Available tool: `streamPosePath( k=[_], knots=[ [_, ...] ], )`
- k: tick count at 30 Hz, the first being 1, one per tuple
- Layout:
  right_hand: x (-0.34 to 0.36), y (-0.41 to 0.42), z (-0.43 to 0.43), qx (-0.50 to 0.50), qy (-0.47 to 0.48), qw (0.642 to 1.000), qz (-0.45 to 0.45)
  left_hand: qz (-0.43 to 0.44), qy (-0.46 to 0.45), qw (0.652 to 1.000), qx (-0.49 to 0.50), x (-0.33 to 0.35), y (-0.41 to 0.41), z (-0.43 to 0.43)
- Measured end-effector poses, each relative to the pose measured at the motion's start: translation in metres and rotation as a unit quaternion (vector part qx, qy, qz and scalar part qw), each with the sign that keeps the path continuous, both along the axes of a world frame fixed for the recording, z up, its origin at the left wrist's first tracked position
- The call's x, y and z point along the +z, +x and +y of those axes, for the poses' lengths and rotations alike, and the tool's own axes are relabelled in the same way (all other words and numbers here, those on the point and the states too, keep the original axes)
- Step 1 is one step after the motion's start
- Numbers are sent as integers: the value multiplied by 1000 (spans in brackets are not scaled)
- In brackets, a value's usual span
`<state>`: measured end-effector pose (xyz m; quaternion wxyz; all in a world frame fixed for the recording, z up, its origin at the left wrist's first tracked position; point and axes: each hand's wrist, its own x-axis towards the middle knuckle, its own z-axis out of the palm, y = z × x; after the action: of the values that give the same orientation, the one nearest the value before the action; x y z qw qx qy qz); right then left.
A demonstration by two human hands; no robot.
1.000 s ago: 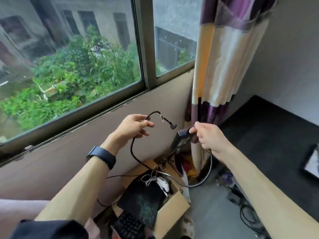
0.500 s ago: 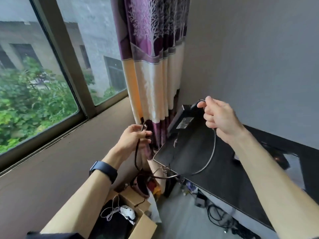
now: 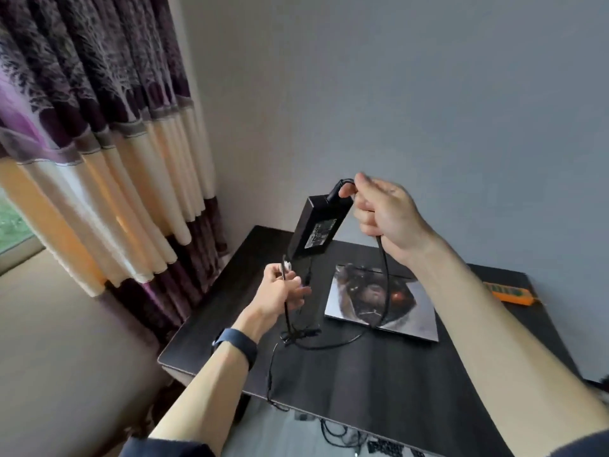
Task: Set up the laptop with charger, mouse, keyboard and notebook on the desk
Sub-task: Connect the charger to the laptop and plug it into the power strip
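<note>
Now your right hand [image 3: 385, 219] grips cord [image 3: 384, 275] so charger [image 3: 316, 229] hangs; left hand [image 3: 280, 291] pinches slack, untangling above tabletop [image 3: 362, 390].

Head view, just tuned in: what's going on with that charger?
A person holds the charger brick in the air over the desk. The right hand grips the cable at the brick's top, so it hangs; the left hand pinches the thinner lead near its end. A closed laptop lies flat on the desk, the lead not yet plugged in.
</note>
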<state>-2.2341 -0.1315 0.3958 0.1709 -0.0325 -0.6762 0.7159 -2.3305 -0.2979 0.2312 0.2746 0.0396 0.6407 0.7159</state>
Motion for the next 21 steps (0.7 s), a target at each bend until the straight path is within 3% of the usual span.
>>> streamPosePath(
  k=[7, 10, 17, 21],
  knots=[
    [-7, 33, 103, -46, -28, 998, -17, -20, -68, 994, -81, -24, 17, 114],
    [-17, 43, 148, -99, -75, 992, -17, 12, -107, 986, -130, -33, 16, 144],
    [-85, 52, 262, -262, -197, 942, -79, 49, -129, 976, -171, -29, -32, 202],
    [-141, 41, 307, -309, -251, 905, -148, 147, -204, 952, -176, -24, -80, 239]
  ],
)
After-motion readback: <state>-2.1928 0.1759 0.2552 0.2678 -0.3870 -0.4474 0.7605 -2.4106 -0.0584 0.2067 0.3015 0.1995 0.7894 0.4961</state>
